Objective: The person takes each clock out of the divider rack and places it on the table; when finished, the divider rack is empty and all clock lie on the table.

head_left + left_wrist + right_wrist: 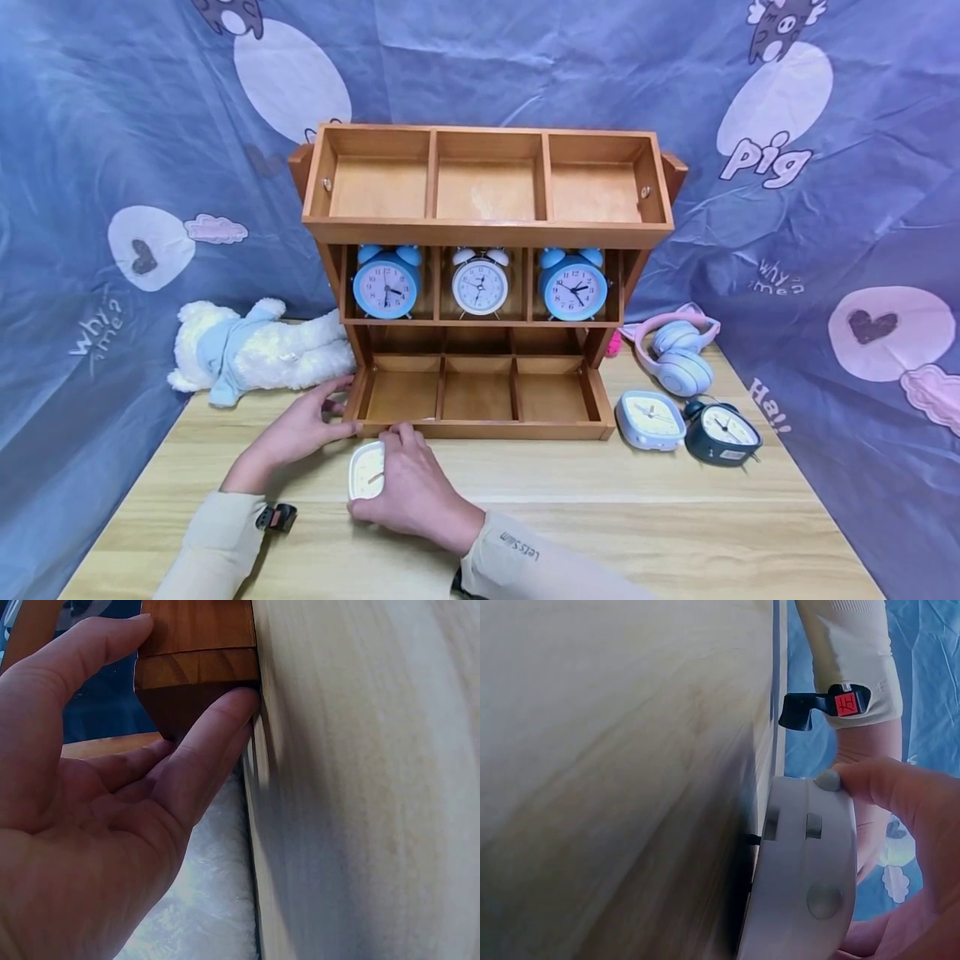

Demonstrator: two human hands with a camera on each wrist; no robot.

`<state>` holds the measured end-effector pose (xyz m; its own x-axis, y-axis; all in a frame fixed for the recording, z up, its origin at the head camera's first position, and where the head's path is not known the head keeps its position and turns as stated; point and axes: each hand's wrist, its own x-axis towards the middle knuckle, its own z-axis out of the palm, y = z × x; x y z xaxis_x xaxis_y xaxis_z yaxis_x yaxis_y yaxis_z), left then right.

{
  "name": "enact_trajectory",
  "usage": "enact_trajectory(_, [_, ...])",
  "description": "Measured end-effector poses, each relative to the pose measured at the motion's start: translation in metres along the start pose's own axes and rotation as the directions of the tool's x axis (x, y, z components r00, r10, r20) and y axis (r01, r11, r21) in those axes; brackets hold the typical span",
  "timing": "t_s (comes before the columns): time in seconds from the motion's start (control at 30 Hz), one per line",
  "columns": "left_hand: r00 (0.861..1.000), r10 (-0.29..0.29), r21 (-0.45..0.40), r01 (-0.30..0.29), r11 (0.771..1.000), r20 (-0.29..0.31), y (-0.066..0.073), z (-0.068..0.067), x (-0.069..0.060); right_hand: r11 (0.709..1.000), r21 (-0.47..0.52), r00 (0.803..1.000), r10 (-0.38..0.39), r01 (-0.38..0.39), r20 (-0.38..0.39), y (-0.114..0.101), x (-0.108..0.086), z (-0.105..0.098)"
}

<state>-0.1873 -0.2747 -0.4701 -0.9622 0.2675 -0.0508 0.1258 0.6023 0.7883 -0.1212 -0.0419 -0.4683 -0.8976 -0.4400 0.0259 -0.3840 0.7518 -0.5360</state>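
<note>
A small white rounded-square alarm clock [366, 471] is on the table, and my right hand [416, 492] grips it with thumb and fingers. In the right wrist view the clock's [799, 885] side shows, with small knobs; the hand hides part of its face. My left hand [303, 425] holds the front left corner of a wooden shelf [480, 432]. Seen from the left wrist, thumb and fingers lie around that wooden corner [199, 667]. Two blue twin-bell clocks [386, 287] flank a white twin-bell clock [480, 287] in the middle row.
Right of the shelf stand a pale blue-white clock [651, 421] and a dark green clock [722, 433], with cat-ear headphones [678, 354] behind. A white plush toy [262, 350] lies on the left. Blue patterned cloth [525, 58] hangs behind the wooden table [675, 533].
</note>
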Motion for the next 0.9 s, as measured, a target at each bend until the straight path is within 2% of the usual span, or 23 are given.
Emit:
enact_trajectory(0.5, [1.000,-0.026,-0.008,0.026,1.000,0.002,0.000,-0.001,0.001,0.999,-0.034,1.000,-0.013,0.013,0.005,0.003,0.001,-0.003])
enact_trajectory(0.73, [0.999,-0.033,-0.010,0.033,0.999,0.005,-0.002,-0.001,0.001,1.000,0.026,1.000,0.012,-0.012,0.004,0.003,-0.002,-0.013])
enact_trajectory(0.9, [1.000,-0.026,-0.011,0.026,1.000,0.004,-0.002,-0.001,0.002,0.998,0.055,1.000,0.003,-0.003,-0.014,0.005,-0.004,-0.022])
